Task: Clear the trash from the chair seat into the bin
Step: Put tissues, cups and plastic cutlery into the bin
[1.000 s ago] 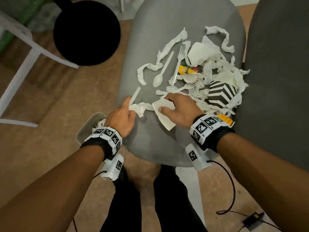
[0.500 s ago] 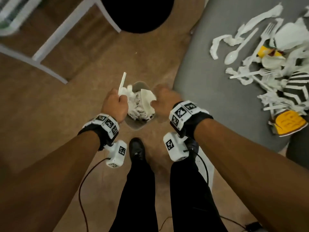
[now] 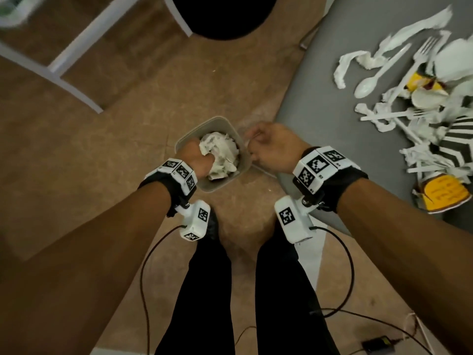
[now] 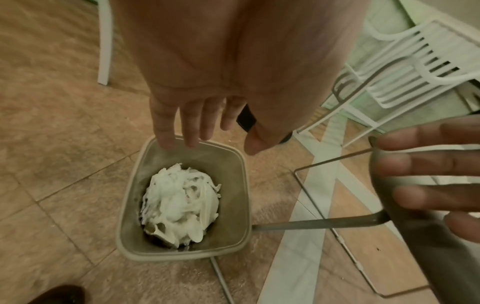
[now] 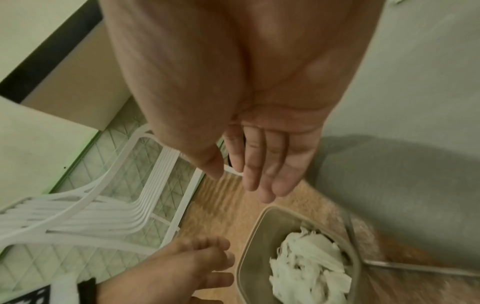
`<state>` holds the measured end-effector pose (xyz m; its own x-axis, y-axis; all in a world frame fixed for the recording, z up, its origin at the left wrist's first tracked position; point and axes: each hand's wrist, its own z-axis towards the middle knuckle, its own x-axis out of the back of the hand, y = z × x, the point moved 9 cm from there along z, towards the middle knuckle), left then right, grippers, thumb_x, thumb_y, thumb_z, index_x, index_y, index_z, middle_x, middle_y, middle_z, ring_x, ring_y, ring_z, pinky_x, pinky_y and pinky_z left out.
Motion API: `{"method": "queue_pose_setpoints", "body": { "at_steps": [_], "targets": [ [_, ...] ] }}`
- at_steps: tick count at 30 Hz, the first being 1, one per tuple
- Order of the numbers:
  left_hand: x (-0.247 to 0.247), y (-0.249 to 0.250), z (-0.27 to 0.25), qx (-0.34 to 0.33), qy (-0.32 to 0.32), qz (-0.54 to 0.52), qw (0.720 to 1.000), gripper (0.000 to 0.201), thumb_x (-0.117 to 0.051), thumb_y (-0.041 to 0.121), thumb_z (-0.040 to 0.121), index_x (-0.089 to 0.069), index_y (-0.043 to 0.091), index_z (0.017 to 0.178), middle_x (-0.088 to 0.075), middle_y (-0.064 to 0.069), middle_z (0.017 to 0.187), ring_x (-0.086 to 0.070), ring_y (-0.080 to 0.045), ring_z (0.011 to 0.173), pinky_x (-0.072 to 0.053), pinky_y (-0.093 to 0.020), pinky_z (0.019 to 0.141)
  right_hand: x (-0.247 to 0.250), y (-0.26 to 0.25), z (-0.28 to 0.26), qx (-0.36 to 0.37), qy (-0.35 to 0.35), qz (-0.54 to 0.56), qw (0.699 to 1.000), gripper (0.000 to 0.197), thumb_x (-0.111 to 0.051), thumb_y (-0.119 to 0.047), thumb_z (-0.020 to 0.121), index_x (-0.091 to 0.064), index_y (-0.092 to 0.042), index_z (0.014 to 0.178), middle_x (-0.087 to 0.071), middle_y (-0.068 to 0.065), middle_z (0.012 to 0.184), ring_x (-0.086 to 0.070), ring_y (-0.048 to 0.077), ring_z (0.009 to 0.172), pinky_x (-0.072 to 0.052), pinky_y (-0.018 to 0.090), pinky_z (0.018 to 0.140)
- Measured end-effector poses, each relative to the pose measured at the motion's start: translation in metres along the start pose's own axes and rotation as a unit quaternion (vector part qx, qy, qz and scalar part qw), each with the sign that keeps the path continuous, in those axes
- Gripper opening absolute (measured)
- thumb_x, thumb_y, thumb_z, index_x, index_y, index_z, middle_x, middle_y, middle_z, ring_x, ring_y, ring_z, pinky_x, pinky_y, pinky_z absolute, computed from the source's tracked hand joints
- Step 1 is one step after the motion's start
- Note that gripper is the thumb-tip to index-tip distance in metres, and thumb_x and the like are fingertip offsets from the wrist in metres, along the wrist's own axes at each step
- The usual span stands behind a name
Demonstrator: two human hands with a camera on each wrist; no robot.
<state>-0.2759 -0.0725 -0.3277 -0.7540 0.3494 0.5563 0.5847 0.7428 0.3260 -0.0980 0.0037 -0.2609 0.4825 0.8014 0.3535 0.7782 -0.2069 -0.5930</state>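
Observation:
A beige square bin (image 3: 184,137) stands on the floor left of the grey chair seat (image 3: 322,129), with white tissue and plastic scraps (image 3: 220,155) piled inside. My left hand (image 3: 195,160) hovers over the bin's near left corner; the left wrist view shows the left hand (image 4: 205,127) empty with straight fingers above the bin (image 4: 182,255). Just right of the bin, my right hand (image 3: 268,147) is relaxed; the right wrist view shows this right hand (image 5: 259,174) with nothing in it. Tissue strips (image 3: 343,70), a plastic spoon (image 3: 368,85), forks, a striped cup (image 3: 458,139) and a yellow wrapper (image 3: 445,193) lie on the seat.
A white chair frame (image 3: 76,47) and a black round stool (image 3: 222,16) stand beyond the bin. The grey chair's thin metal legs (image 4: 311,224) run beside the bin. My legs (image 3: 204,290) are below it, with cables and a power adapter (image 3: 378,344) on the floor.
Both hands carried tissue pieces and a white plastic stick from the seat to over the bin, then let them go. The pieces now lie in the bin and both hands are empty.

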Motion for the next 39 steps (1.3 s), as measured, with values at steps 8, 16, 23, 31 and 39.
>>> {"method": "queue_pose_setpoints", "body": {
  "at_steps": [8,16,23,31,39],
  "targets": [
    [0.009,0.15,0.0,-0.176,0.115,-0.002,0.978,0.028,-0.055,0.012,0.092,-0.058,0.012,0.121,-0.064,-0.002,0.109,-0.061,-0.02,0.1,-0.047,-0.029,0.087,0.115,0.061,-0.031,0.003,0.127,0.078,0.989,0.019,-0.052,-0.034,0.075,-0.059,-0.035,0.094,-0.071,-0.005,0.085,-0.071,0.021,0.085,-0.059,0.049,0.085],
    [-0.047,0.342,-0.022,-0.374,0.137,0.092,0.913,0.054,-0.059,0.025,0.081,-0.047,0.013,0.132,-0.05,-0.01,0.131,-0.043,-0.03,0.123,-0.037,-0.037,0.104,0.209,0.145,-0.057,-0.028,0.189,0.04,0.981,0.021,-0.054,-0.028,0.092,-0.064,-0.026,0.11,-0.072,-0.004,0.086,-0.071,0.016,0.078,-0.058,0.035,0.082],
    [-0.083,0.41,-0.008,-0.369,0.168,0.203,0.891,0.077,-0.065,0.045,0.083,-0.031,0.016,0.146,-0.041,-0.007,0.146,-0.036,-0.032,0.132,-0.028,-0.046,0.107,0.281,0.17,-0.067,-0.041,0.259,-0.018,0.965,0.022,-0.052,-0.025,0.092,-0.07,-0.019,0.104,-0.072,0.003,0.098,-0.066,0.024,0.096,-0.053,0.034,0.084],
    [-0.094,0.404,0.007,-0.408,0.12,0.288,0.858,0.034,-0.047,0.013,0.091,-0.054,0.016,0.124,-0.052,-0.016,0.112,-0.049,-0.036,0.104,-0.038,-0.043,0.09,0.33,0.143,-0.044,0.037,0.349,-0.128,0.928,0.027,-0.049,-0.018,0.09,-0.067,-0.017,0.11,-0.059,0.008,0.117,-0.056,0.029,0.11,-0.052,0.043,0.088],
    [-0.067,0.386,-0.002,-0.444,0.151,0.162,0.868,0.016,-0.049,0.018,0.093,-0.052,0.004,0.098,-0.039,-0.015,0.138,-0.045,-0.032,0.118,-0.044,-0.038,0.099,0.313,0.128,0.0,0.047,0.246,-0.353,0.901,0.028,-0.061,-0.011,0.085,-0.072,-0.021,0.109,-0.055,0.008,0.128,-0.046,0.036,0.119,-0.039,0.047,0.094]
  ]
}}
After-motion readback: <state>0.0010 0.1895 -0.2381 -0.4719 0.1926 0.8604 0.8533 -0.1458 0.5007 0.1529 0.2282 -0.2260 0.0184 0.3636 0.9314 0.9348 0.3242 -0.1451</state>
